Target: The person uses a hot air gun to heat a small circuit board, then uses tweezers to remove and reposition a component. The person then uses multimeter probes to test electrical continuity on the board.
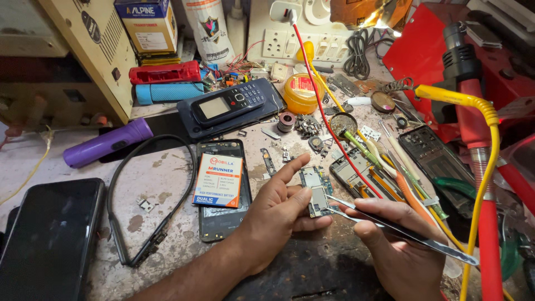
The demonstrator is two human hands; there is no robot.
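1. The left hand [278,209] pinches a small circuit board [316,192] between thumb and fingers, index finger stretched out straight above it.
2. The right hand [398,253], just right of the board, has its fingers pressed together around metal tweezers [390,226], tips touching the board's lower right edge.
3. What the tips grip, if anything, is too small to tell.
4. Judged best: keep the board level and braced, tweezers low and steady.
5. Left of the board lies a battery pack [218,180] on a dark phone back [223,217].
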